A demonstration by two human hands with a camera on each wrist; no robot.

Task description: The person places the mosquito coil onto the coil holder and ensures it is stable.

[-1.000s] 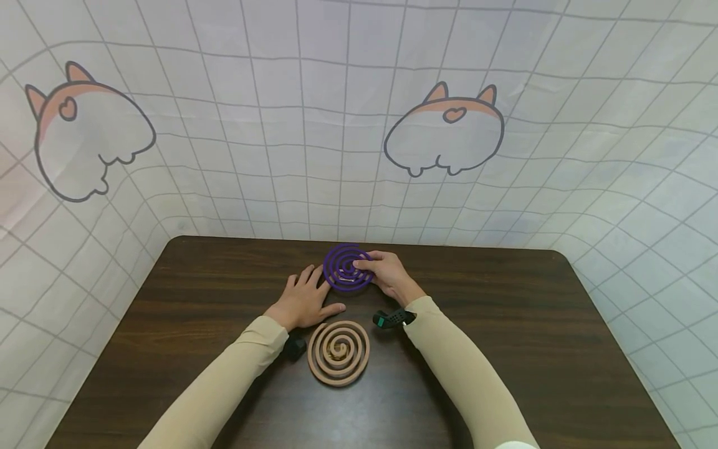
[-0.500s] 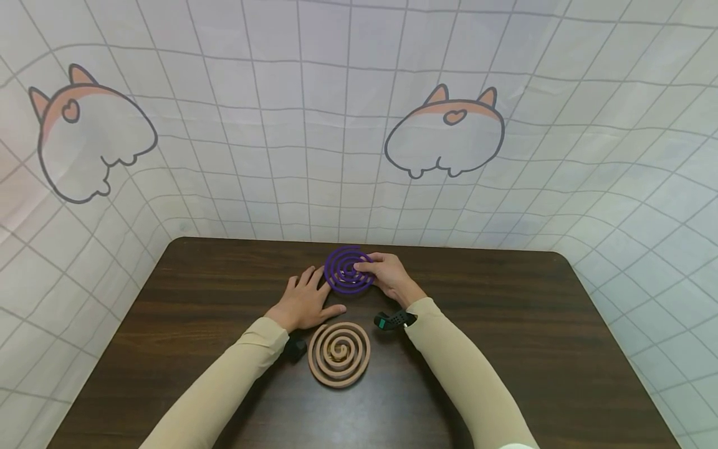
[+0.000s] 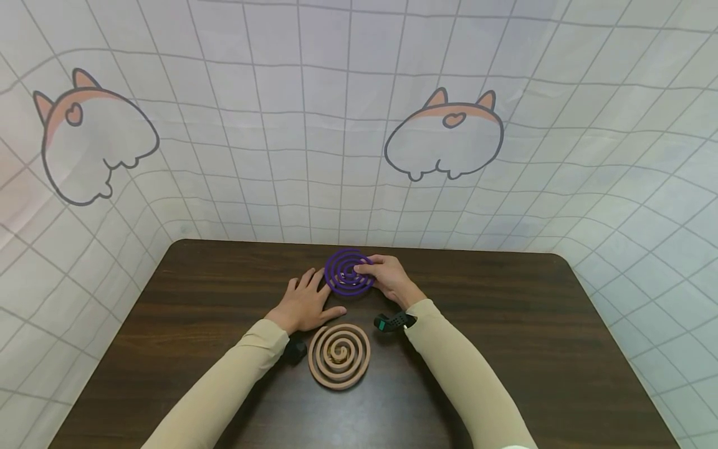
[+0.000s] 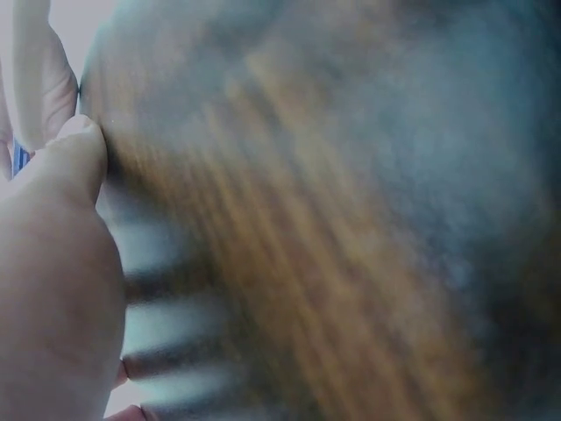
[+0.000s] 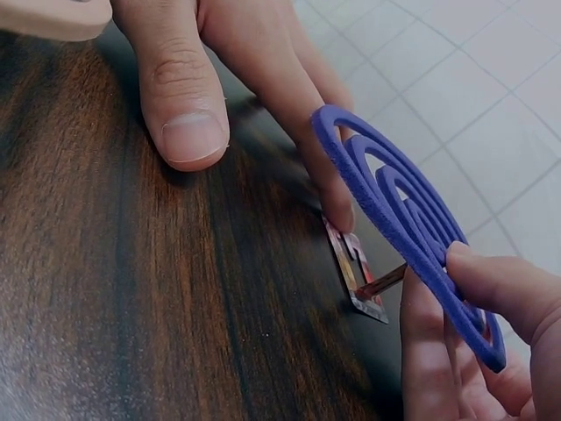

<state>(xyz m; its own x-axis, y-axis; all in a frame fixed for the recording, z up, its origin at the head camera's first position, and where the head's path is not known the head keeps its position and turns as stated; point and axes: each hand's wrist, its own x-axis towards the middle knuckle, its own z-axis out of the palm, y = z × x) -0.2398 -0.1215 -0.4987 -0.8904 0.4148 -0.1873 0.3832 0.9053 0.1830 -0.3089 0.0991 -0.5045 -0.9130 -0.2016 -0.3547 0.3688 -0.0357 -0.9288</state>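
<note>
My right hand (image 3: 391, 277) pinches a purple mosquito coil (image 5: 377, 210) by its near side, thumb (image 5: 500, 281) on its face, fingers behind. The coil is tilted over a small flat metal coil stand (image 5: 344, 266), whose raised tab (image 5: 384, 282) points up toward the coil's middle. My left hand (image 3: 303, 305) lies spread on the table, and one of its fingertips is right at the stand's edge. In the left wrist view the left thumb (image 4: 61, 254) fills the left side. A tan mosquito coil (image 3: 339, 386) lies flat just in front of the left hand.
The dark wooden table (image 3: 505, 349) has a back edge close behind the purple coil. A white gridded curtain (image 3: 348, 156) with cartoon animal prints hangs behind and at both sides. A black strap (image 3: 395, 320) is on the right wrist.
Both hands and the purple coil hold almost the same place; the whole head view has shifted slightly downward.
</note>
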